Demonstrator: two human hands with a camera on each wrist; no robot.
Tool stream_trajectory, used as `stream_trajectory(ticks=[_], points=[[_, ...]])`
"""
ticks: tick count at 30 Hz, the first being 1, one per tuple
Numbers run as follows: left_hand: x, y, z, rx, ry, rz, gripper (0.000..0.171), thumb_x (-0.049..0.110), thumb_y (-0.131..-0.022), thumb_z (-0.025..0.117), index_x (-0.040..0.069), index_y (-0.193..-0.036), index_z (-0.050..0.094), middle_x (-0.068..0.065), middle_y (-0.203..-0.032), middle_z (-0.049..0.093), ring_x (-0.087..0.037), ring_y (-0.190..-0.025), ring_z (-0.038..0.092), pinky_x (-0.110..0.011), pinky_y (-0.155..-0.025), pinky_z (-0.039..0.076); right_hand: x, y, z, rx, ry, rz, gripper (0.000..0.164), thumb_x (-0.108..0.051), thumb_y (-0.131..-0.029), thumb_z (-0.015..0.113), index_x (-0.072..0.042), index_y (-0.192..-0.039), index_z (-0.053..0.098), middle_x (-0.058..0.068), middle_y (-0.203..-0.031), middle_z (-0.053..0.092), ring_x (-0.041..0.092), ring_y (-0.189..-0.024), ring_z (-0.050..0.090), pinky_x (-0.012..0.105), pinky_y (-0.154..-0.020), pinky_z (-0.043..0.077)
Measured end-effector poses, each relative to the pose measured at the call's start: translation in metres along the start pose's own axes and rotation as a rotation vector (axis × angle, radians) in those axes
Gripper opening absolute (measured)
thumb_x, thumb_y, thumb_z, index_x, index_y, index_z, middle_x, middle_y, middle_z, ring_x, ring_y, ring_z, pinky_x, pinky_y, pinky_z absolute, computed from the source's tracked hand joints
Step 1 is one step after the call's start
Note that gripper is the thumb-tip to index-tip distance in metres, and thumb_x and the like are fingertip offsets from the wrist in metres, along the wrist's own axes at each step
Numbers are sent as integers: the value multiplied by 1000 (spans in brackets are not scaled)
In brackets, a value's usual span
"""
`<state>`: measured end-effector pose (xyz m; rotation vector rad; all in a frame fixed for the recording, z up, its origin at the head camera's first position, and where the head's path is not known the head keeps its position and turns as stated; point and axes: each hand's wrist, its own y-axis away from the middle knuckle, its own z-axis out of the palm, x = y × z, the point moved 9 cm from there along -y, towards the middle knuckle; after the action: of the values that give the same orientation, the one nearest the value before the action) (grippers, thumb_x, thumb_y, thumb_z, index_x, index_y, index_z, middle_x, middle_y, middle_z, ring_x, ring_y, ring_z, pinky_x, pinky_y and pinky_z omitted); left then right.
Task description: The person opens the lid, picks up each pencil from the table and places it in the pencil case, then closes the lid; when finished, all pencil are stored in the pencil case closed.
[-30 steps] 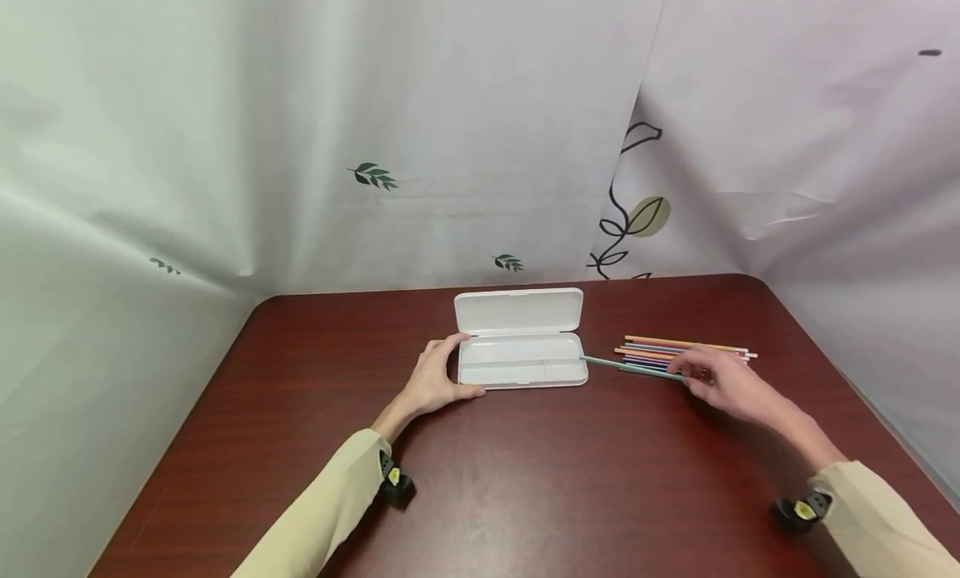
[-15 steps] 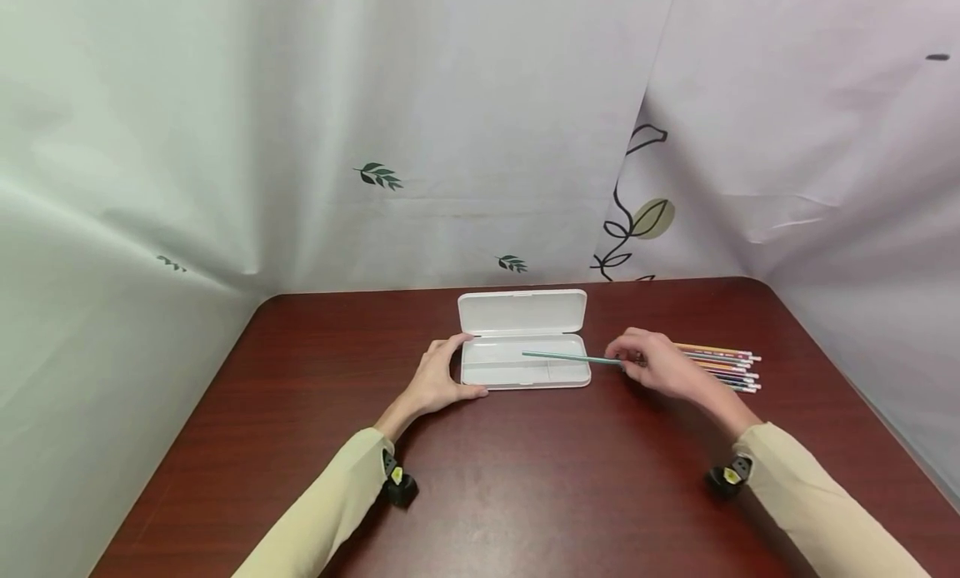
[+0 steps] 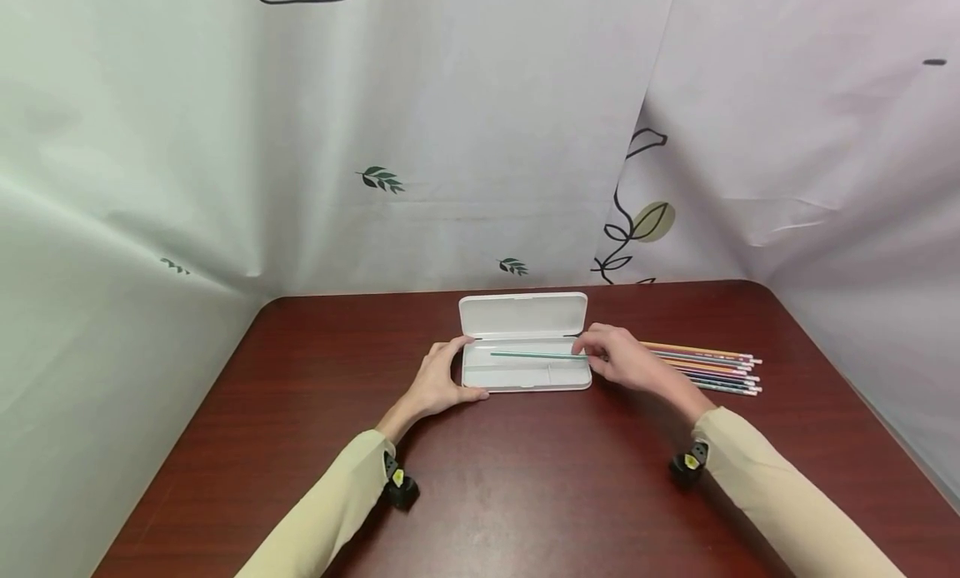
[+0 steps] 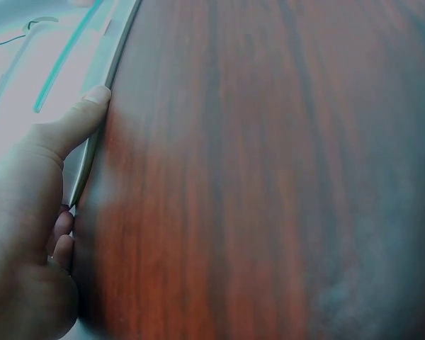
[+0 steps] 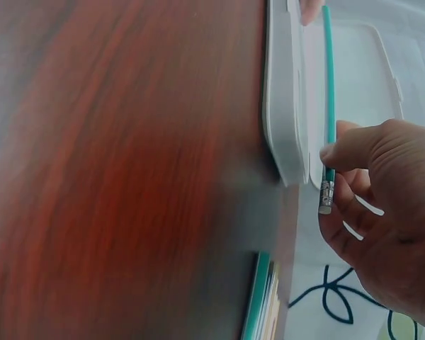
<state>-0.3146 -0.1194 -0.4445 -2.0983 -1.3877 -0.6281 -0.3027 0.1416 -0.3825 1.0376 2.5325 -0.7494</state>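
Observation:
A white pencil case [image 3: 504, 378] lies on the table with its lid [image 3: 522, 315] raised at the back. My left hand [image 3: 433, 381] holds the case's left end, thumb along the front edge and fingers at the back corner. In the left wrist view the thumb presses the rim. My right hand [image 3: 617, 357] pinches a teal pencil [image 5: 331, 85] near its eraser end, between thumb and fingers. The pencil stretches leftward over the case's back compartment, and dividers show in the case's tray. The right fingers are at the case's right end.
Several pencils [image 3: 712, 368] in mixed colours lie side by side to the right of the case, partly hidden behind the right forearm. The dark red-brown table [image 3: 525, 478] meets a white patterned curtain [image 3: 450, 145] at the back and sides.
My right hand has moved left from the group of pencils to the case's right end, carrying the teal pencil over the case. The left hand has kept its hold.

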Motion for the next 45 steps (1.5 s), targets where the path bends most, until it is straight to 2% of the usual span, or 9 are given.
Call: stream_trajectory(ticks=[13,20,28,40,45], points=[[-1,0,1,2,8,2,89,32,-66,94,17,-143,51,-13,-132,53,-32,-127,43,-51,-101,37,-11,-24,21,-90,31,-12,20,7,-87,62,-4,-100,73,10,-88,61,21,-78,52,35,-69,46],[-1,-1,0,9,5,12,89,32,-66,94,16,-142,51,-13,-131,54,-32,-126,44,-50,-101,37,-13,-31,26,-89,52,-42,23,13,-85,62,-3,-98,73,3,-86,59,16,-71,51,30,-64,45],[-2,-1,2,2,2,7,89,33,-67,94,18,-143,51,-12,-132,53,-31,-127,43,-49,-102,36,-11,-34,33,-121,54,-36,24,14,-85,62,-2,-97,75,4,-84,60,15,-70,50,29,-62,44],[-2,-1,1,7,-3,9,89,33,-67,94,17,-143,51,-13,-133,53,-32,-127,43,-51,-102,36,-8,-35,33,-137,39,-24,18,11,-86,66,-2,-96,74,8,-86,63,16,-73,55,31,-65,48],[-1,-1,1,-2,-3,0,90,35,-66,94,17,-143,50,-14,-132,53,-33,-126,44,-51,-101,37,-4,-26,17,-65,25,-7,18,10,-85,68,-1,-97,74,6,-91,65,18,-78,58,34,-69,49]])
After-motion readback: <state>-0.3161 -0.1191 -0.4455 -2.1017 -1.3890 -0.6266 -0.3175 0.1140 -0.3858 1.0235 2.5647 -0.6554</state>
